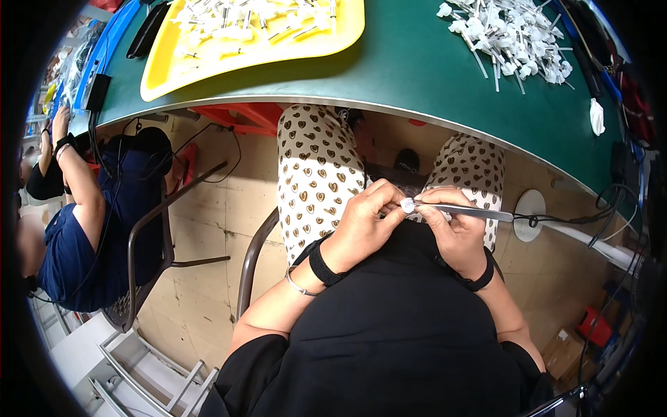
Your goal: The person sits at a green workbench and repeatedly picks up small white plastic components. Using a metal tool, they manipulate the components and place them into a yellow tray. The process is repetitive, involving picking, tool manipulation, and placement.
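Your left hand pinches a small white piece over your lap, your right hand holds a thin grey tool tight, so this one looks unfinished, and I can't tell whether the desk pile or yellow tray is done.

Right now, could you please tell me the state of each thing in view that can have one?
Left hand: closed, pinching the small white piece.
Right hand: closed on the slim grey tool.
Small white piece: held above the lap.
Slim grey tool: held, tip beside the white piece.
Yellow tray: bearing scattered white-and-metal parts.
White pile: heaped loosely on the green table.
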`<state>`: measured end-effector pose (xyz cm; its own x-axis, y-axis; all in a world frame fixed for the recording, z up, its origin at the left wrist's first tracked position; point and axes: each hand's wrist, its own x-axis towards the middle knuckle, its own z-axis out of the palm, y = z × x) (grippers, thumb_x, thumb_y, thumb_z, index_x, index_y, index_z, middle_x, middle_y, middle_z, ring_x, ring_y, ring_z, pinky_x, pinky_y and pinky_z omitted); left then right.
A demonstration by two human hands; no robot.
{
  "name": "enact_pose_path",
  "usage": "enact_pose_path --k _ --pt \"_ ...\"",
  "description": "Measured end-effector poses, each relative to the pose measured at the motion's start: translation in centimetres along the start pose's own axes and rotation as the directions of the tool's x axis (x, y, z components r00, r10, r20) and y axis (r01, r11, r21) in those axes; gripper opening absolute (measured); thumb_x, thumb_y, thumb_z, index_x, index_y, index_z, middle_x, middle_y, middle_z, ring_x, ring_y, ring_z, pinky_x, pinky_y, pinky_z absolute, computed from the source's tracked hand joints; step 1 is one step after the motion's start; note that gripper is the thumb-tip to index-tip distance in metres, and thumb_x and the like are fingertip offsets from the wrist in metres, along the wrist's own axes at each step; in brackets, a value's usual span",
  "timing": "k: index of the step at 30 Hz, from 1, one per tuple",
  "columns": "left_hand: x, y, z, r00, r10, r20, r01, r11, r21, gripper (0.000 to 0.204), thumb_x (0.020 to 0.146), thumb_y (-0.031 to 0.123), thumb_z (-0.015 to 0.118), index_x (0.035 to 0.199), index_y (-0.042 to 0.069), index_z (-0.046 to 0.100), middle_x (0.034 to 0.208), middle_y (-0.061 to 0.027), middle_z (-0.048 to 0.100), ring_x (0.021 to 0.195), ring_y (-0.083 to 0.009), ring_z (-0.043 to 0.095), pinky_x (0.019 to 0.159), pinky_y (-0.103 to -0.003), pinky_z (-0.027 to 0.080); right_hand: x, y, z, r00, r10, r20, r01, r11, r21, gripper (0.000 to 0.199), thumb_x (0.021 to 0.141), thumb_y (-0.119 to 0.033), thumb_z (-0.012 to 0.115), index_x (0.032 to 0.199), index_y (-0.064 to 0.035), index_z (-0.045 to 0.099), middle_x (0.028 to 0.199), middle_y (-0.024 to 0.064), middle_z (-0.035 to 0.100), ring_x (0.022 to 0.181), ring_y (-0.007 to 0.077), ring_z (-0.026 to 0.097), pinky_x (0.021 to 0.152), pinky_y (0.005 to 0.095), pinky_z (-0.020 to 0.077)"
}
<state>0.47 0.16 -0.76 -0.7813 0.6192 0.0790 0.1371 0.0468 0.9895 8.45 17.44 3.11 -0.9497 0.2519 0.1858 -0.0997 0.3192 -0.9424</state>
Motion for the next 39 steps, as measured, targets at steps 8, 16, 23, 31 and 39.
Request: enact_pose_path --k 8,16,23,31,39 --pt "-0.1 -0.3 0.0 1.0 0.006 0.016 -0.007 0.999 0.04 0.009 0.093 -0.004 0.076 0.096 -0.003 0.068 0.094 -0.0084 0.069 0.08 -0.0149 0.067 0.07 -0.028 0.057 0.4 -0.4 0.2 0.999 -0.046 0.025 0.047 0.998 -0.042 0.008 0.096 -0.004 0.076 0.102 0.0012 0.074 0.094 0.0115 0.075 0.084 0.0239 0.071 0.076 0.0345 0.0562" --pt "0.0 -0.3 0.0 1.0 0.004 0.02 -0.005 0.999 0.05 0.008 0.093 -0.003 0.076 0.096 -0.003 0.068 0.093 -0.0086 0.069 0.079 -0.0149 0.068 0.069 -0.028 0.057 0.3 -0.2 0.1 0.999 -0.013 0.039 0.015 0.999 -0.035 0.007 0.096 -0.004 0.075 0.101 0.0014 0.074 0.094 0.0113 0.075 0.082 0.0227 0.071 0.075 0.034 0.0562" --pt "0.0 0.2 -0.2 1.0 0.002 0.028 -0.003 0.998 0.058 0.008 0.093 -0.002 0.077 0.095 -0.003 0.069 0.092 -0.0088 0.069 0.078 -0.0153 0.068 0.068 -0.028 0.057 0.4 -0.3 0.1 0.999 -0.004 0.05 0.005 1.0 -0.03 0.005 0.096 -0.003 0.075 0.099 0.001 0.074 0.093 0.0111 0.075 0.083 0.023 0.071 0.075 0.034 0.0562" --pt "0.0 0.1 -0.2 0.998 0.054 0.044 -0.057 0.995 0.076 0.011 0.09 -0.001 0.076 0.096 0.0 0.066 0.089 -0.0103 0.066 0.075 -0.0246 0.07 0.064 -0.034 0.056 0.9 -0.6 -0.1 0.989 -0.118 0.093 0.126 0.988 -0.091 0.007 0.092 -0.001 0.077 0.099 0.0 0.074 0.091 0.0116 0.075 0.083 0.0254 0.071 0.075 0.0359 0.0563" --pt "-0.2 -0.4 -0.3 0.997 0.044 0.068 -0.051 0.994 0.102 0.011 0.09 -0.001 0.076 0.095 0.0 0.067 0.088 -0.01 0.066 0.072 -0.0248 0.069 0.063 -0.034 0.055 1.5 -0.7 -0.6 0.949 -0.22 0.226 0.264 0.946 -0.19 0.008 0.091 0.003 0.074 0.097 0.0004 0.071 0.09 0.0139 0.073 0.081 0.0289 0.071 0.072 0.0366 0.0568"
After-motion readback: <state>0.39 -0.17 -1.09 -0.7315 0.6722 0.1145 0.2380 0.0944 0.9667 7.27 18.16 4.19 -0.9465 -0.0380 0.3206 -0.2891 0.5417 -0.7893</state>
